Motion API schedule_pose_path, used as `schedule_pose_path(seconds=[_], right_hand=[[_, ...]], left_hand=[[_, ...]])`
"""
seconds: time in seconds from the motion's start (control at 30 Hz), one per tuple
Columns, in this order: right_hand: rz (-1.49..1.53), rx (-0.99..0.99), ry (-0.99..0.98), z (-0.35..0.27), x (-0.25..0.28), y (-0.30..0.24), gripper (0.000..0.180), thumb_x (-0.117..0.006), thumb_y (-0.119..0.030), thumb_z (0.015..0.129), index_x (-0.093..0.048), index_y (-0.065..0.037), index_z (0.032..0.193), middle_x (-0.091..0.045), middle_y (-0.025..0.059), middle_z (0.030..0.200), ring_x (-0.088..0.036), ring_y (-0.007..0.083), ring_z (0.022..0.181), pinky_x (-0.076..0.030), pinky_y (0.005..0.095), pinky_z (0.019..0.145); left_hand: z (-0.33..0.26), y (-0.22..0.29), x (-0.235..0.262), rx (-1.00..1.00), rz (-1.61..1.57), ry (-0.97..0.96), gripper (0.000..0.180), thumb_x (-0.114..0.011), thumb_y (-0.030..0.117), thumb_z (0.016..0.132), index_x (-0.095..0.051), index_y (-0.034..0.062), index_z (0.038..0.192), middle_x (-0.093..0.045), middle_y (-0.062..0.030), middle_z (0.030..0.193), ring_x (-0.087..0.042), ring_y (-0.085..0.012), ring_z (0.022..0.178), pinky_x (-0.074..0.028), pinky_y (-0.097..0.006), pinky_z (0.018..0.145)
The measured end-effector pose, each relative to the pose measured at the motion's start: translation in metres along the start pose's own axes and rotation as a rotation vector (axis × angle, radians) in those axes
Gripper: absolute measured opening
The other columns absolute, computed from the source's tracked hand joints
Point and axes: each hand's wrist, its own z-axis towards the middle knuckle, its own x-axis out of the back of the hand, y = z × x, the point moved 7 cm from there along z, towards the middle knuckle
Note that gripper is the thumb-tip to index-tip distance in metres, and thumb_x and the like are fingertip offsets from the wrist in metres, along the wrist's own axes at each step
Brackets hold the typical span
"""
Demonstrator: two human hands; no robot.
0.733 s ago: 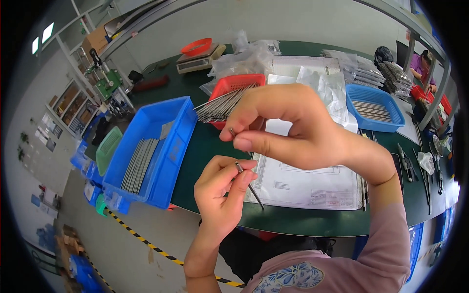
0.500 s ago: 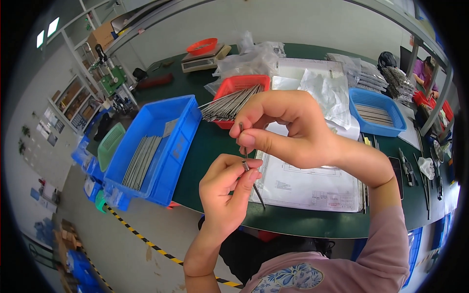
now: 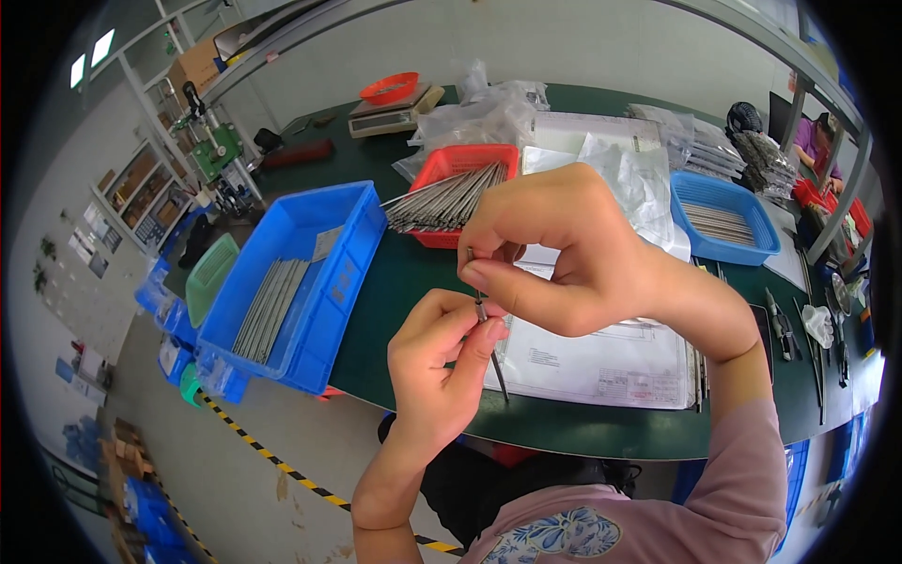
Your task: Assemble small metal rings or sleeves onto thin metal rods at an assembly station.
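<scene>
My left hand [image 3: 427,362] is closed over the table's near edge, pinching a thin dark metal rod [image 3: 499,373] between thumb and fingers. The rod slants down to the right, and a short shiny metal collar [image 3: 481,310] shows at its upper end. Just above, my right hand [image 3: 583,258] pinches a slim metal pin [image 3: 478,289] between thumb and forefinger. The pin's lower end meets the collar's top; whether it is inside I cannot tell. Behind the hands, a red basket [image 3: 453,162] holds many similar metal rods [image 3: 442,202].
A blue bin [image 3: 324,324] with grey rods stands at left, a light blue basket [image 3: 723,246] with rods at right. Drawing sheets [image 3: 601,376] lie under my hands. A scale [image 3: 395,113] with a red dish, plastic bags [image 3: 484,122] and hand tools [image 3: 782,324] surround them.
My right hand has come down slightly, bringing the pin closer to the collar. My left hand has shifted a little up and to the right.
</scene>
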Motion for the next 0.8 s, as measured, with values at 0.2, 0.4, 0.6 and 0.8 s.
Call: schedule_pose_path(seconds=[0.2, 0.4, 0.6, 0.8], right_hand=[[-0.071, 0.002, -0.099, 0.003, 0.002, -0.001, 0.001, -0.057, 0.001, 0.068, -0.058, 0.0, 0.068, -0.055, 0.0075, 0.06, -0.054, 0.0169, 0.052, -0.039, 0.0254, 0.045], [-0.008, -0.032, -0.097, 0.003, -0.002, -0.005, 0.003, -0.057, 0.0, 0.07, -0.056, 0.002, 0.068, -0.055, 0.008, 0.058, -0.053, 0.0166, 0.05, -0.038, 0.0252, 0.047], [0.136, -0.29, -0.003, -0.008, 0.002, 0.001, 0.006, -0.057, -0.001, 0.07, -0.054, 0.003, 0.068, -0.056, 0.0084, 0.061, -0.054, 0.0158, 0.051, -0.04, 0.0242, 0.048], [0.127, -0.297, 0.052, -0.012, 0.007, 0.0, 0.004, -0.055, 0.001, 0.069, -0.053, 0.004, 0.069, -0.055, 0.0079, 0.06, -0.054, 0.0144, 0.051, -0.04, 0.0242, 0.048]], left_hand=[[0.002, 0.001, -0.004, 0.036, -0.013, 0.024, 0.008, -0.058, -0.002, 0.081, -0.059, -0.0069, 0.087, -0.054, -0.0076, 0.082, -0.056, -0.0107, 0.071, -0.044, -0.019, 0.059], [-0.002, 0.005, -0.004, -0.056, 0.078, 0.021, 0.007, -0.061, -0.003, 0.077, -0.061, -0.0045, 0.084, -0.054, -0.0096, 0.077, -0.054, -0.016, 0.063, -0.043, -0.024, 0.056], [-0.001, 0.008, -0.007, -0.062, 0.132, 0.063, 0.007, -0.059, -0.005, 0.077, -0.06, -0.005, 0.084, -0.055, -0.009, 0.081, -0.054, -0.0128, 0.066, -0.043, -0.023, 0.056], [-0.001, 0.01, -0.015, -0.095, 0.089, 0.059, 0.007, -0.059, -0.006, 0.077, -0.061, -0.0027, 0.082, -0.053, -0.007, 0.077, -0.052, -0.013, 0.063, -0.041, -0.024, 0.053]])
